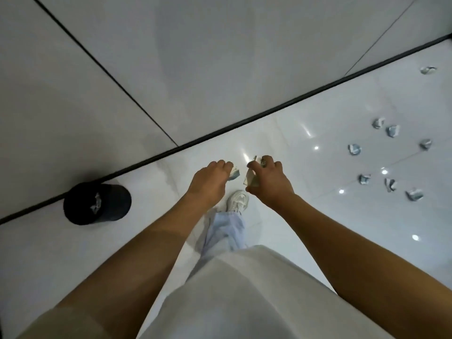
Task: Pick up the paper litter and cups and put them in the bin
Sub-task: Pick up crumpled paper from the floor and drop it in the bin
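Note:
My left hand point(210, 182) curls around a crumpled piece of paper point(234, 174) that pokes out past its fingers. My right hand point(269, 179) grips a pale paper cup point(250, 179) together with a crumpled scrap point(263, 163) by the fingertips. Both hands are held out in front of me above the white floor. The black round bin point(97, 204) stands on the floor to the left by the wall, with crumpled paper point(96, 204) inside. Several crumpled paper balls point(354, 149) lie scattered on the floor to the right.
A grey wall with a black skirting strip point(269, 113) runs diagonally ahead. My white shoe point(236, 200) and light trouser leg are below the hands. The glossy white tiles point(318, 216) reflect ceiling lights.

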`<state>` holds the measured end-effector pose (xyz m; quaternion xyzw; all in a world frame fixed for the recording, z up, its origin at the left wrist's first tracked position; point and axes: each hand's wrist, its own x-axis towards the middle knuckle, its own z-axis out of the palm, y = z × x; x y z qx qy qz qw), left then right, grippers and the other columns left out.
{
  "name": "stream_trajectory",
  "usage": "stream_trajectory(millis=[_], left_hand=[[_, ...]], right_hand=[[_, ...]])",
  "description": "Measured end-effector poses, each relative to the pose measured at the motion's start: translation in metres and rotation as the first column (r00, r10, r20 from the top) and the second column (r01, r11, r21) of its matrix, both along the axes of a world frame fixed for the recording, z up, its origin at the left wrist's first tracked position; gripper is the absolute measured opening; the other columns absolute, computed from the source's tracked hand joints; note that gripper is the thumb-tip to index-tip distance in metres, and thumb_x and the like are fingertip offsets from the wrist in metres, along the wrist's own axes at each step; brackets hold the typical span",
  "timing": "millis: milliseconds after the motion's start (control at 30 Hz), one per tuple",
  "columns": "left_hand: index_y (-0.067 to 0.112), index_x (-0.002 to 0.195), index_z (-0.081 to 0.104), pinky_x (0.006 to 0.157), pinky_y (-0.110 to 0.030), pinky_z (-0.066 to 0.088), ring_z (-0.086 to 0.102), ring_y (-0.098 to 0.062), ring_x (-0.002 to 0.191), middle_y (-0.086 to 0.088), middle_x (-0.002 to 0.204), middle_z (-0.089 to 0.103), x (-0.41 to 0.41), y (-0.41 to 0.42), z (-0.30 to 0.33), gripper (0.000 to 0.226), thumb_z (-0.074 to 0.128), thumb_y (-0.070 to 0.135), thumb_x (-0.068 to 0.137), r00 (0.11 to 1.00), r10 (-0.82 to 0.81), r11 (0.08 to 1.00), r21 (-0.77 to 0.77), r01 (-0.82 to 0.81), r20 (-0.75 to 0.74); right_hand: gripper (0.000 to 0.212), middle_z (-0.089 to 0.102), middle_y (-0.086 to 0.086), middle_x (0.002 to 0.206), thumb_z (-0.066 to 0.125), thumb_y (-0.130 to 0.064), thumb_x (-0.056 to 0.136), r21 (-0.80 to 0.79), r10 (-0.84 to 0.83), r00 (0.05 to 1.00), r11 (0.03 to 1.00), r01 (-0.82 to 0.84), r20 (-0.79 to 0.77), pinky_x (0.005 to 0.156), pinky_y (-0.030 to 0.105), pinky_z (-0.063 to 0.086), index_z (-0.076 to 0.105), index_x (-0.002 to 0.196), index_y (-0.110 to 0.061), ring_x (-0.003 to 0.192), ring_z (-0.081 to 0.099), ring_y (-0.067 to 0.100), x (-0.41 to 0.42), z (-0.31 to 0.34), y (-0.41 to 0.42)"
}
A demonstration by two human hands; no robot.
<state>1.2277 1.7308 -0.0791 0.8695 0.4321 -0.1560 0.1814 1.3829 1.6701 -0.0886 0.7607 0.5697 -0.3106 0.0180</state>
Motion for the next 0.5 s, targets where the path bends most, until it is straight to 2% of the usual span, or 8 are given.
stream_trajectory(millis=[100,333,500], left_hand=[[0.015,0.133,0.040,0.070,-0.029,0.036,0.050,-0.023,0.111,-0.005,0.123,0.051,-0.059,-0.034,0.006,0.048,0.050,0.002,0.088,0.996,0.087,0.996,-0.007,-0.087,-0.029],[0.015,0.137,0.039,0.086,-0.027,0.046,0.052,-0.021,0.113,-0.006,0.129,0.052,-0.212,-0.086,0.007,0.049,0.054,0.008,0.091,0.931,0.364,0.931,-0.028,-0.365,-0.039],[0.014,0.135,0.041,0.087,-0.030,0.048,0.053,-0.022,0.114,-0.006,0.128,0.053,-0.329,-0.079,0.005,0.045,0.053,0.007,0.092,0.856,0.516,0.857,0.009,-0.516,-0.010]], right_hand=[[0.061,0.037,0.011,0.139,0.073,-0.032,0.081,0.011,0.096,0.995,0.995,-0.096,-0.006,0.090,0.042,0.049,0.045,0.135,-0.024,0.121,0.038,0.032,-0.049,-0.001,-0.011],[0.063,0.034,0.010,0.141,0.073,-0.031,0.081,-0.018,0.351,0.936,0.936,-0.352,-0.038,0.089,0.041,0.048,0.043,0.136,-0.023,0.123,0.036,0.032,-0.193,-0.001,-0.014],[0.065,0.034,0.010,0.141,0.073,-0.031,0.081,-0.022,0.460,0.886,0.887,-0.462,-0.064,0.094,0.041,0.047,0.042,0.138,-0.023,0.123,0.036,0.031,-0.312,-0.004,0.014]])
